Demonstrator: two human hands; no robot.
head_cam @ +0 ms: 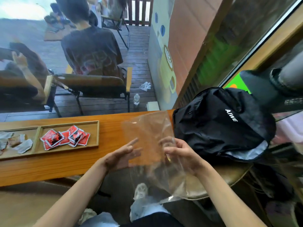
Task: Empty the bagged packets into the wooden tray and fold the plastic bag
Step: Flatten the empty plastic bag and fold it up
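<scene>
The right hand pinches the clear plastic bag, apparently empty, above the desk edge, while the left hand spreads flat against it, and red packets lie piled in the wooden tray to the left.

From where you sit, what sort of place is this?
Probably a cafe. A coffee cup mural is painted on the wall, other people sit in chairs on a wooden deck outside, and red packets lie in a wooden tray on the counter.
</scene>
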